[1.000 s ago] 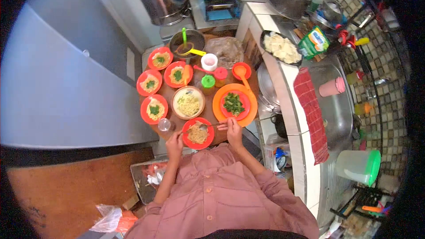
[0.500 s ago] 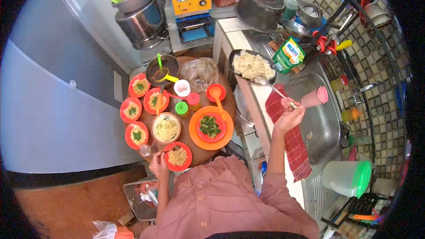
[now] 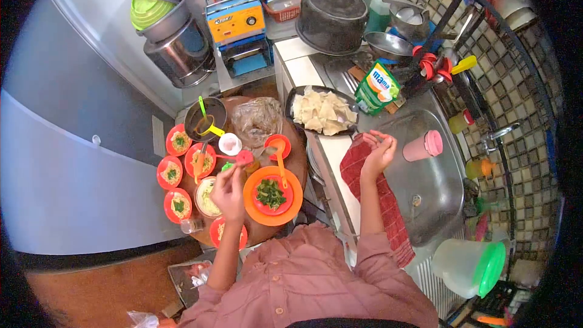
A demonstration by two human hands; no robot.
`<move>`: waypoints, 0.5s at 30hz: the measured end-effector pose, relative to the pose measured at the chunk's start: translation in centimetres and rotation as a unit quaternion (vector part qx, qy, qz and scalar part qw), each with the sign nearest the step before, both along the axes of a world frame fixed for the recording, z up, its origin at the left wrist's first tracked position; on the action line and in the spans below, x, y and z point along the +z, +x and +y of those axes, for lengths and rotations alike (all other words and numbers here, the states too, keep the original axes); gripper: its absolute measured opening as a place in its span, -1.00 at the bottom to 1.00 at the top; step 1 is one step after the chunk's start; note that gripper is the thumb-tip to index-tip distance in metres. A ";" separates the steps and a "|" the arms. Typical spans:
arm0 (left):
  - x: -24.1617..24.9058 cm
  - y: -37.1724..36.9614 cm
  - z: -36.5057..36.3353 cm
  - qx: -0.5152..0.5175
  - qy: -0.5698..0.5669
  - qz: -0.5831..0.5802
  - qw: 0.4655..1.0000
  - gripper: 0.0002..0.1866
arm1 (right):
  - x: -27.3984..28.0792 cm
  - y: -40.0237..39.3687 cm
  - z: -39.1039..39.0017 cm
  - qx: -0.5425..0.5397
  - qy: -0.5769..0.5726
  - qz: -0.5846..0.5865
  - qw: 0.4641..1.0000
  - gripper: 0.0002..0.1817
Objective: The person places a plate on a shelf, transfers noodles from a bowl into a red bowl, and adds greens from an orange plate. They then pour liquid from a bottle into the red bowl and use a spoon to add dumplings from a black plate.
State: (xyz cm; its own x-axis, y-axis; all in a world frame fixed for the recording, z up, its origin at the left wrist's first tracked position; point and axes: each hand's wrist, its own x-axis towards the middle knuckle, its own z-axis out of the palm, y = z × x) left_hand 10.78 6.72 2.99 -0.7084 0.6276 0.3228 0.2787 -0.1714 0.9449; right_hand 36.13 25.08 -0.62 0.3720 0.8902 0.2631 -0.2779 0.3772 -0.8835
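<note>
My left hand (image 3: 228,197) is raised over the round table, fingertips pinched together near a red-lidded jar (image 3: 244,157); whatever they hold, if anything, is hidden. Below it are a red bowl of noodles (image 3: 228,234) and a pale bowl of shredded food (image 3: 207,196), both partly covered by my hand and arm. An orange plate (image 3: 249,200) bears a red dish of chopped greens (image 3: 271,193). Above the red cloth (image 3: 388,212) at the sink, my right hand (image 3: 379,155) has loosely curled fingers, apart, with nothing visible in them. The black plate (image 3: 290,100) of pale folded wrappers (image 3: 322,110) lies nearby.
Several red bowls of noodles (image 3: 172,171) line the table's left side. A dark pan (image 3: 215,109) and a plastic bag (image 3: 258,120) are behind. On the right are a sink (image 3: 419,176), a pink cup (image 3: 422,146), a green pouch (image 3: 378,88) and a large black pot (image 3: 333,18).
My left hand has risen from the near noodle bowl toward the jars. The spoon my right hand held at the black plate is out of sight, and that hand's fingers have loosened.
</note>
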 end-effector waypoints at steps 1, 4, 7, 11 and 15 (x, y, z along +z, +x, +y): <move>1.1 0.8 1.8 -0.013 0.015 0.028 0.999 -0.88 | 0.1 0.0 0.0 -0.002 0.001 0.002 1.000 -0.74; 2.1 2.8 6.9 -0.069 0.060 0.097 0.991 -0.87 | 0.1 -0.1 0.1 0.000 -0.028 0.025 0.999 -0.72; 1.3 4.5 11.4 -0.077 0.059 0.144 0.985 -0.86 | -0.3 -0.7 0.6 -0.017 -0.081 0.058 0.995 -0.69; 1.0 6.2 14.6 -0.086 0.025 0.200 0.976 -0.87 | -0.1 -1.3 0.8 -0.027 -0.075 0.077 0.994 -0.69; -0.4 7.1 16.5 -0.085 0.039 0.236 0.967 -0.88 | 0.3 -1.6 0.7 -0.030 -0.084 0.079 0.993 -0.69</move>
